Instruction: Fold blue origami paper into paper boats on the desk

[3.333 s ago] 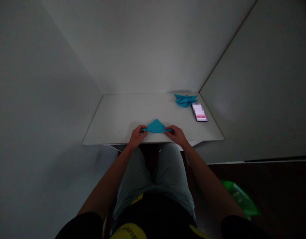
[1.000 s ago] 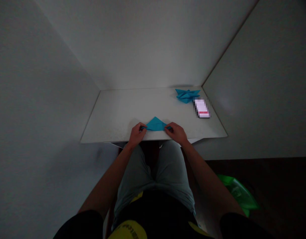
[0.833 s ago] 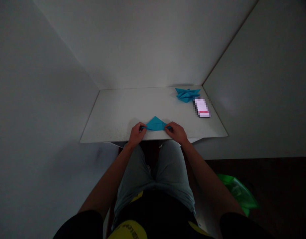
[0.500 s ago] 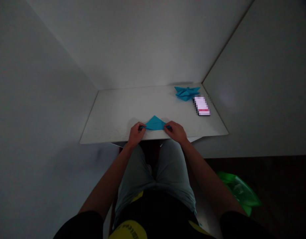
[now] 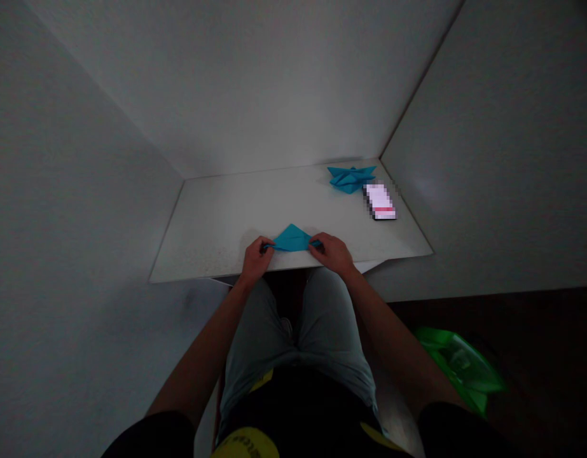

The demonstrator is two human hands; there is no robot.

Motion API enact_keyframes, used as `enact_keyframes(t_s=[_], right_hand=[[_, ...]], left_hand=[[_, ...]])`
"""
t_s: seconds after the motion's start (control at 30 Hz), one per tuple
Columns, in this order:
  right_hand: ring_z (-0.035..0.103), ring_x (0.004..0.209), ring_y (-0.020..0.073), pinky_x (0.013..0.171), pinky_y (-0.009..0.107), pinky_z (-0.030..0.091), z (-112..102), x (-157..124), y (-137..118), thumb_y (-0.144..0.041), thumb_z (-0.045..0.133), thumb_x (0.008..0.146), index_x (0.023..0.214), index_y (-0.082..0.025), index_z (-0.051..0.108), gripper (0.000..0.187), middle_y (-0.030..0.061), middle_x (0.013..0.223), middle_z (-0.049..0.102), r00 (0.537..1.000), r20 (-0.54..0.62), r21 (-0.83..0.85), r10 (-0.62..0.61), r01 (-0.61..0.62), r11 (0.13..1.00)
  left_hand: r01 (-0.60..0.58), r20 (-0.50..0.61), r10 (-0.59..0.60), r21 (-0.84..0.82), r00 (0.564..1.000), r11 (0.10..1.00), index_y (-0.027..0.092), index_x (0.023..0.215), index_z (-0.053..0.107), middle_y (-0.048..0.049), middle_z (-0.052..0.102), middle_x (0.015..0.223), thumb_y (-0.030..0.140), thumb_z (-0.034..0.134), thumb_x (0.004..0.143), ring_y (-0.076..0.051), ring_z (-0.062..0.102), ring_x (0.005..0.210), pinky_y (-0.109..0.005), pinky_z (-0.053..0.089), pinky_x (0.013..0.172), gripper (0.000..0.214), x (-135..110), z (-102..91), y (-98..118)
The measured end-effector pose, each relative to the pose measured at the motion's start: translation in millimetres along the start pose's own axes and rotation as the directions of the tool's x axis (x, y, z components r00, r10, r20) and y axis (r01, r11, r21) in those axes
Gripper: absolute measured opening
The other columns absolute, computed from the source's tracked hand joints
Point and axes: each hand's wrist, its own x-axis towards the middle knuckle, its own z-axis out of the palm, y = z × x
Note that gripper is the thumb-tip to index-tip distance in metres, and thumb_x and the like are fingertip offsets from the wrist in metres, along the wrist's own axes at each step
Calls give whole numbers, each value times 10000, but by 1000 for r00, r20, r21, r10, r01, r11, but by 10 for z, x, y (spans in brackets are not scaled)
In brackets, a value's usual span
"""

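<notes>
A blue folded paper boat (image 5: 292, 239) is stretched between my two hands, just above the front part of the white table (image 5: 226, 216). Its pointed middle peak faces away from me. My left hand (image 5: 257, 259) pinches the left tip between thumb and fingers. At the other tip, my right hand (image 5: 332, 252) pinches the paper the same way. Both end points are partly hidden by my fingers.
Several blue folded paper boats (image 5: 351, 180) lie together at the table's back right. Close to them is a phone (image 5: 381, 201) with a blurred screen. Walls border the table behind and at the sides. A green plastic bag (image 5: 460, 362) rests low on the right.
The whole view has shifted slightly, so the table and things on it appear a little further left. Both hands keep their pinch on the paper boat, which looks nearly the same.
</notes>
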Motion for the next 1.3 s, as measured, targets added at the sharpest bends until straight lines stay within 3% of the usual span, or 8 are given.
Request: enact_keyframes(t_s=[0.33, 0.9, 1.07, 1.3], right_hand=[[740, 788, 224, 824, 355, 561, 3, -2, 7, -448, 734, 1006, 1250, -239, 719, 321, 55, 935, 806, 999, -2, 7, 53, -53, 999], [725, 812, 223, 831, 357, 558, -2, -16, 7, -431, 749, 996, 1269, -240, 699, 337, 71, 1034, 795, 999, -21, 1, 39, -39, 999], [724, 882, 236, 802, 357, 561, -17, -40, -2, -440, 759, 977, 1360, -227, 651, 451, 116, 1236, 737, 999, -41, 15, -6, 7, 1000], [712, 842, 235, 773, 358, 553, -9, -35, 4, -454, 773, 956, 1420, -231, 614, 539, 96, 1181, 741, 998, -46, 37, 44, -43, 998]], left_hand=[[7, 12, -7, -12, 1000, 1000, 220, 960, 737, 18, 705, 804, 172, 620, 859, -151, 609, 709, -265, 480, 698, 161, 4, -6, 0], [-17, 21, 17, -26, 1000, 1000, 213, 970, 735, 11, 722, 856, 157, 656, 875, -135, 612, 694, -268, 497, 712, 136, -6, -7, 20], [-128, -39, 128, -3, 991, 992, 213, 938, 742, -29, 682, 994, 137, 718, 841, -149, 647, 821, -277, 544, 775, 126, 5, 1, 12], [-178, -28, 178, -15, 984, 984, 216, 917, 751, -39, 665, 1000, 140, 746, 862, -159, 659, 874, -286, 558, 787, 94, 9, -10, -26]])
